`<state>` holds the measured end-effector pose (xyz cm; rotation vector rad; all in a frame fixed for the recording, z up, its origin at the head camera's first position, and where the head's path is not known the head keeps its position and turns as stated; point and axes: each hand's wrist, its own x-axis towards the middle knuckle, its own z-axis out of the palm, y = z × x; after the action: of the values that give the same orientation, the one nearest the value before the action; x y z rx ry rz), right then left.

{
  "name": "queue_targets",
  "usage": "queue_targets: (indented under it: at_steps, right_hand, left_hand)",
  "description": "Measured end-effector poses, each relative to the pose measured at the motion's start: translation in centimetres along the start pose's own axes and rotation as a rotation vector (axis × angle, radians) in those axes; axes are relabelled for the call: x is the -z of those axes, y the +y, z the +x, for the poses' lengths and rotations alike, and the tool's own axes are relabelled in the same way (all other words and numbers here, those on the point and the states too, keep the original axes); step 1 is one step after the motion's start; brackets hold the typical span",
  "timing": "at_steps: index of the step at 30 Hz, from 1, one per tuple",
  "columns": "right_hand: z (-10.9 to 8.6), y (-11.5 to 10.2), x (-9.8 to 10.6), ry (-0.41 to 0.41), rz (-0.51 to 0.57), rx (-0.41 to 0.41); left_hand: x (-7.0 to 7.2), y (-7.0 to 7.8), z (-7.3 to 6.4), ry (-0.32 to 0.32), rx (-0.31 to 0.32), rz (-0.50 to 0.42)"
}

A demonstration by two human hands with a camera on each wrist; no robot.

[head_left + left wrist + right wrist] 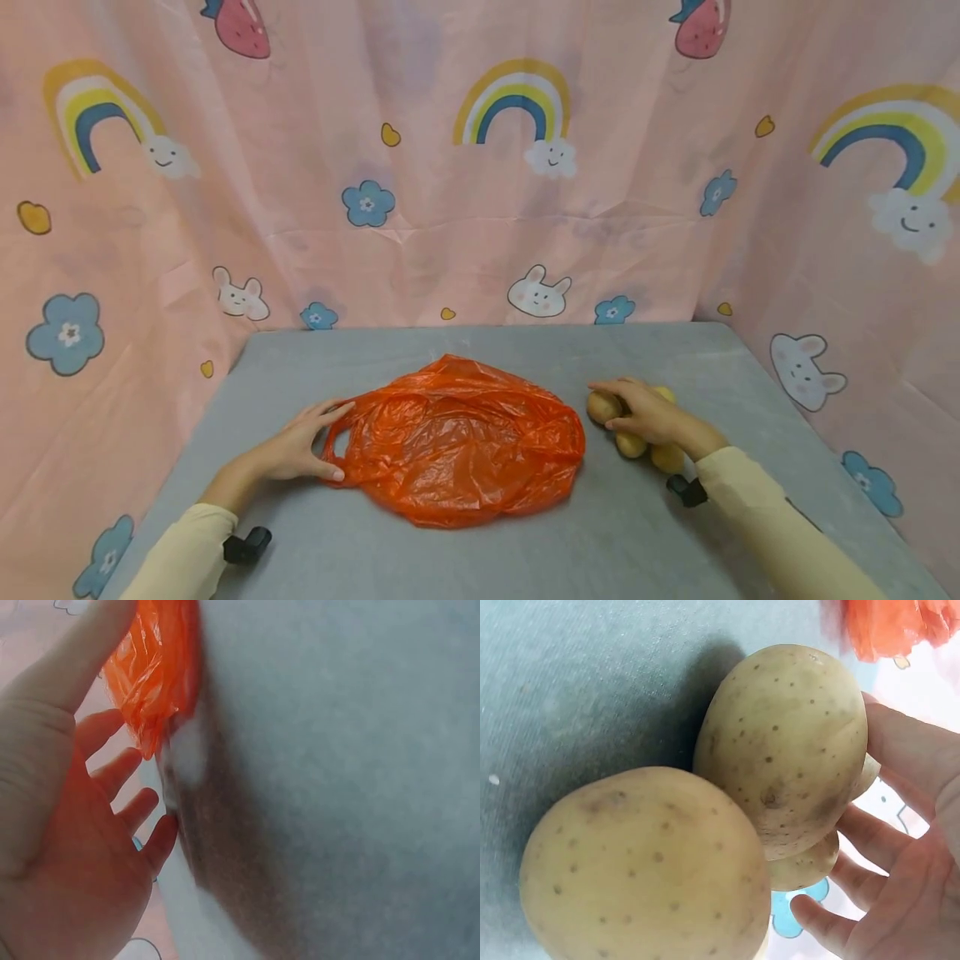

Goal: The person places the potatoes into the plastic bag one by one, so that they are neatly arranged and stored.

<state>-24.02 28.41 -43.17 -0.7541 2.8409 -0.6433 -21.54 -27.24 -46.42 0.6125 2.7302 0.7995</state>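
A crumpled orange plastic bag [465,442] lies flat on the grey table, its handle loop at the left. My left hand [296,442] is at that handle, fingers and thumb spread loosely along its edge. From close by, the left wrist view has the left hand's fingers [139,810] relaxed beside the bag [161,667]. My right hand [648,410] holds a potato [603,407] between thumb and fingers, to the right of the bag. Several more potatoes [667,458] are grouped under and beside that hand. Two large potatoes [787,742] partly hide the held one in the right wrist view.
The grey table [525,567] has its back edge against a pink patterned curtain [420,275], which also hangs along both sides. Each wrist carries a small black camera mount [247,546].
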Motion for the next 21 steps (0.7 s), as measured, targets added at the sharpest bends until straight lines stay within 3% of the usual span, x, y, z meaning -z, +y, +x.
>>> queue_targets:
  at_steps: [9,21]
  right_hand:
    - [0.56,0.25,-0.43,-0.002,-0.046,-0.026]
    - [0.73,0.30,-0.30,0.007,-0.035,-0.035]
  left_hand:
    - [-0.16,-0.07,0.40,-0.004,-0.002,0.037]
    - [-0.39,-0.10,0.76,-0.019,0.043,0.074]
